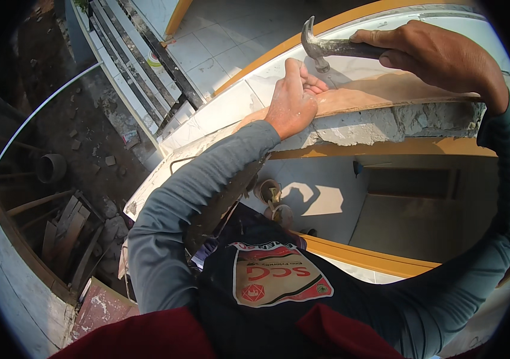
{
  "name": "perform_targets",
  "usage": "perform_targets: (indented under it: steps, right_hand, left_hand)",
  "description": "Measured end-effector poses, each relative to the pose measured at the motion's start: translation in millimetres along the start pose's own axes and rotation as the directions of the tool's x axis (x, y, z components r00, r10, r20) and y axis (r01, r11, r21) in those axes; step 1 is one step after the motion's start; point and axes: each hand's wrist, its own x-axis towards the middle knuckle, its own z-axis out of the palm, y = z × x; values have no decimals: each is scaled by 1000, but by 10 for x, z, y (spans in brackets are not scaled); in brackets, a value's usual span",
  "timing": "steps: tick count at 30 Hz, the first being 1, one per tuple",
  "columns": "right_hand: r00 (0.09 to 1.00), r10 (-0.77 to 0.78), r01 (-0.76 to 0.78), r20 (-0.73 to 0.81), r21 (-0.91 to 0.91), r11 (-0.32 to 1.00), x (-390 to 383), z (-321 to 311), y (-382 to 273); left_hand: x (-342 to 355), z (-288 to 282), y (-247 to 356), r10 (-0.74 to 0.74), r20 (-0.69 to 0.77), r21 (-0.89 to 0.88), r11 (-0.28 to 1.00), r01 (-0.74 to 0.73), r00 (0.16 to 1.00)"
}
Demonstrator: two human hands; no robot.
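My right hand [431, 57] is closed round the dark handle of a claw hammer [321, 46], the index finger stretched along it. The metal head hangs just above and right of my left hand [297, 99]. That hand rests on a thin plywood strip [381, 93] with its fingers curled in; whatever they hold, if anything, is too small or hidden to make out. The strip lies along a ledge with a rough, broken cement edge [375, 127]. White tiles [237, 105] run behind and left of it.
Below the ledge is an orange-edged opening [381, 254] onto a tiled floor, with buckets [267, 191] far down. Long slats [129, 60] lie at the upper left. Lower down on the left are dirt, rubble and scrap boards [69, 236]. A bent metal rod [180, 160] sticks out near my left forearm.
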Motion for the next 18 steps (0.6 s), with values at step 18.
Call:
perform_targets:
  steps: [18]
  right_hand:
    - [987,45,-21,-155,155,988,-79,41,86]
  left_hand:
    - [-44,22,-26,7,11,-21,1000,-7,1000]
